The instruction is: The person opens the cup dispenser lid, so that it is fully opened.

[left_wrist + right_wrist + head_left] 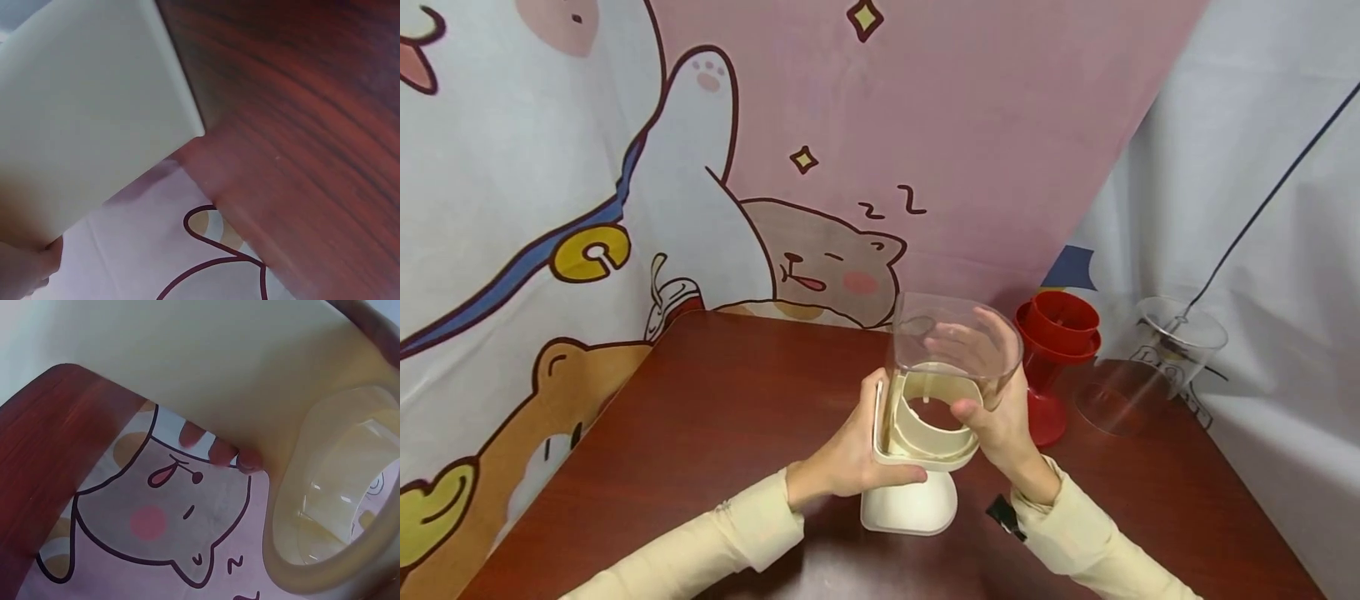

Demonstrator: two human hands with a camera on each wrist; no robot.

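Observation:
A cream plastic stand, with a round ring collar and a wide foot, is held up in front of me over the dark wooden table. My left hand grips its side, thumb across the front below the collar. Above the collar is a clear plastic container with one flat side. My right hand holds this container from the right, thumb in front and fingers showing through the clear wall. The stand's flat panel fills much of the left wrist view. In the right wrist view, fingertips curl over the panel's edge.
To the right stands a red plastic piece with a cup-shaped top and flared foot. Beside it is a clear tapered vessel. Printed cloth hangs behind the wooden table and along its sides.

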